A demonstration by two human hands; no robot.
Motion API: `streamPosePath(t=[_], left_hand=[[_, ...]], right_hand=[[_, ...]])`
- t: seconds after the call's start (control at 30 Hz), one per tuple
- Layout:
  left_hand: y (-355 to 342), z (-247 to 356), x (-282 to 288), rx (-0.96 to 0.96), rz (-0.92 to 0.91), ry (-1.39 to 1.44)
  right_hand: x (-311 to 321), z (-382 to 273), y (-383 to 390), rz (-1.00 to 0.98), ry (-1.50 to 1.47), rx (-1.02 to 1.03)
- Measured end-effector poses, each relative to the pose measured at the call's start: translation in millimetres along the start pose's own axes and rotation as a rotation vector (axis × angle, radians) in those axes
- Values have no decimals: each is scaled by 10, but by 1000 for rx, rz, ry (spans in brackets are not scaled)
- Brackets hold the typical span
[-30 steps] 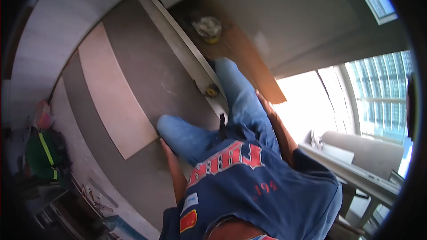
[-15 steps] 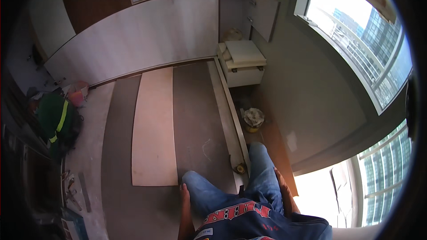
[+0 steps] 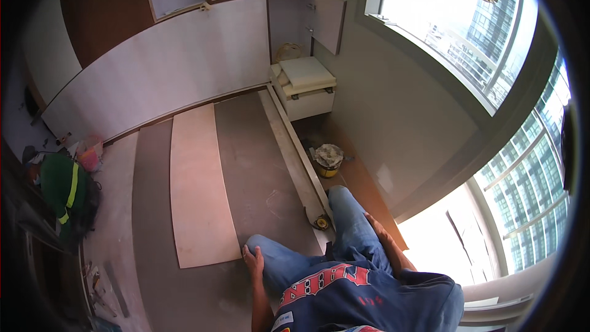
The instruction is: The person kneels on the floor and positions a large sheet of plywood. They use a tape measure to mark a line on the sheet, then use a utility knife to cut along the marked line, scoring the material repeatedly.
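**Head view: both hands at rest on the legs, beside a pale board**

The pale board (image 3: 200, 190) lies flat on a larger grey-brown surface (image 3: 261, 160), which shows on both sides of it. The left hand (image 3: 253, 260) rests against the outer side of the left knee (image 3: 264, 244), just beside the pale board's near right corner in this view. Its fingers look loosely extended around no object; how widely they are spread I cannot tell. The right hand (image 3: 380, 232), well to the right of the pale board, lies along the outer right thigh (image 3: 351, 218), fingers stretched out and grasping nothing visible; the gaps between them cannot be made out.

Right of the pale board, near the right knee, a black and yellow tape measure (image 3: 320, 222) sits against a long pale rail (image 3: 289, 138). Farther right of the board, beyond the rail, stands a yellow-based bucket (image 3: 329, 163) with whitish crumpled material on top. Left of the board, across a strip of light floor (image 3: 114, 209), are a green bag (image 3: 55, 184) with a yellow stripe and a scatter of tools (image 3: 95, 286).
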State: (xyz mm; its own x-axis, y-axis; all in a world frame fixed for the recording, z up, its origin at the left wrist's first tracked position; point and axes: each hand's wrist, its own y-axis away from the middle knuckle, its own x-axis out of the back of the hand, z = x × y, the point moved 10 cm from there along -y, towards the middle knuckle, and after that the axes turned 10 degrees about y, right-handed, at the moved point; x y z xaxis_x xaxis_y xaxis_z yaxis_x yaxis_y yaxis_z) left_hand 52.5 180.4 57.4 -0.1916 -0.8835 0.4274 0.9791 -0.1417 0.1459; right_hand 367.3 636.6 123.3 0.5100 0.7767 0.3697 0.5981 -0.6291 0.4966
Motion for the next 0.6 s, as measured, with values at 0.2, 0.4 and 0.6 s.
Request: streamPosePath(t=[0.2,0.4,0.6], left_hand=[[21,-44,5,18,-1,22],[60,28,68,-38,37,37],[89,25,110,-53,42,160]], right_hand=[[9,-297,135,28,196,154],[-14,-758,359,111,467,164],[-36,-1250,107,213,696,349]])
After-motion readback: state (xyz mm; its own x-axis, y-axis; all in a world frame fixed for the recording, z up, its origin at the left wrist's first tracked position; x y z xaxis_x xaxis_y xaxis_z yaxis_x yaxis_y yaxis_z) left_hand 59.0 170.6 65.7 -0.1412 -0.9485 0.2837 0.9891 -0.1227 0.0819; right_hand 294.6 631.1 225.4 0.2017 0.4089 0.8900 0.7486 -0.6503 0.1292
